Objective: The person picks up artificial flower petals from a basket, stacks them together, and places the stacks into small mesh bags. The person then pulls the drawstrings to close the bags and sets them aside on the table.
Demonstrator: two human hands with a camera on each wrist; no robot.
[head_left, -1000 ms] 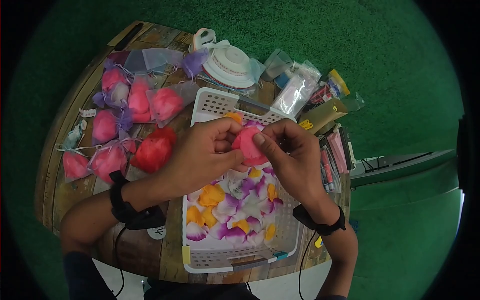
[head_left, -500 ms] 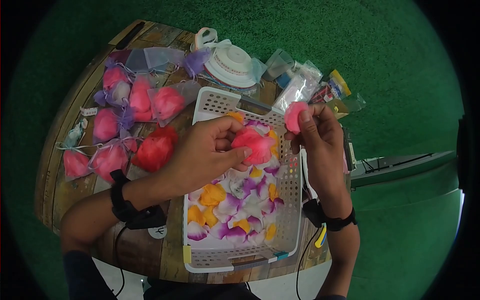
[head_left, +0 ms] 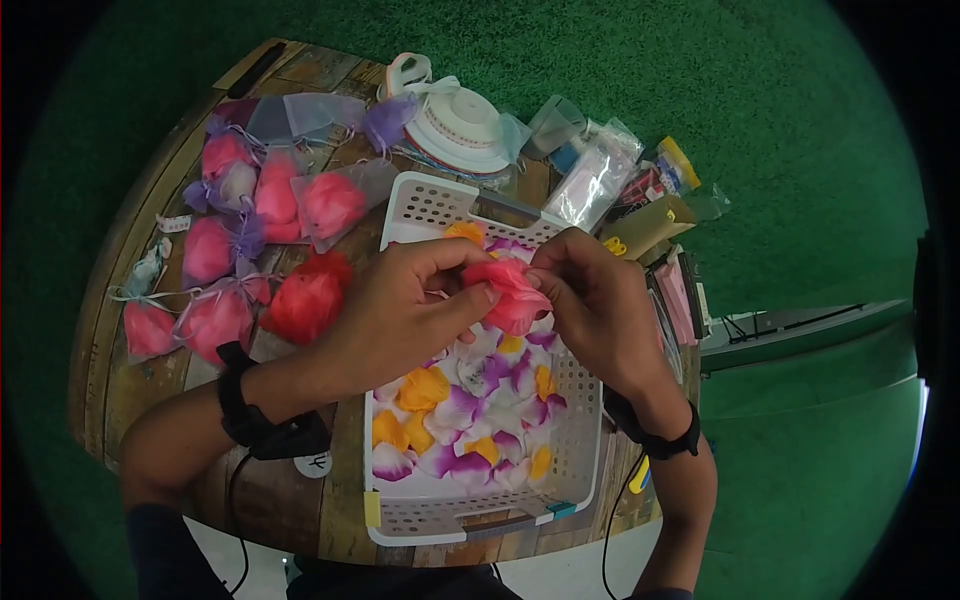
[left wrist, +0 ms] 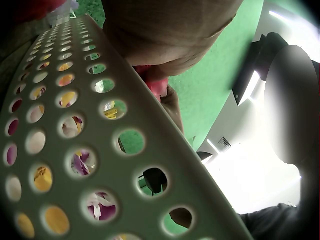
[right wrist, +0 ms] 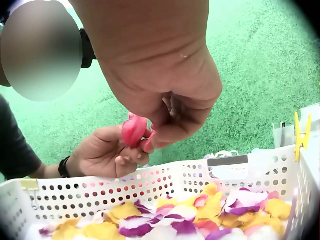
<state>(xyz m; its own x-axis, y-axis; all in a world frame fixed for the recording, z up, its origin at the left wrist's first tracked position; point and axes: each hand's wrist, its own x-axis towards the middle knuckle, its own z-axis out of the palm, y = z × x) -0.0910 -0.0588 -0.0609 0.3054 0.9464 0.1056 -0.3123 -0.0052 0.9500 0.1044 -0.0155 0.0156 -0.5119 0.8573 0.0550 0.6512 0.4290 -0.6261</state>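
Over the white perforated basket (head_left: pixel 590 440), both hands meet at a small bunch of pink artificial petals (head_left: pixel 512 300). My left hand (head_left: pixel 400 305) holds the bunch between thumb and fingers. The right hand (head_left: pixel 610 315) pinches the bunch's right edge; in the right wrist view its fingertips grip a pink petal (right wrist: pixel 148 141) beside the rest of the bunch. Below, the basket holds loose petals, such as purple-and-white ones (head_left: pixel 455 412) and yellow ones (head_left: pixel 423 388). In the left wrist view the basket wall hides most of the work.
Left on the wooden table (head_left: pixel 340 500) lie several mesh pouches (head_left: pixel 330 205) with pink contents and a red petal bundle (head_left: pixel 308 297). Ribbon rolls (head_left: pixel 460 130) stand behind. Clear plastic packets (head_left: pixel 597 175) and a yellow clip (head_left: pixel 614 246) are at the back right.
The right hand moved away to the right with a pink petal, then came back to the bunch in the left hand. The left hand stayed nearly in place.
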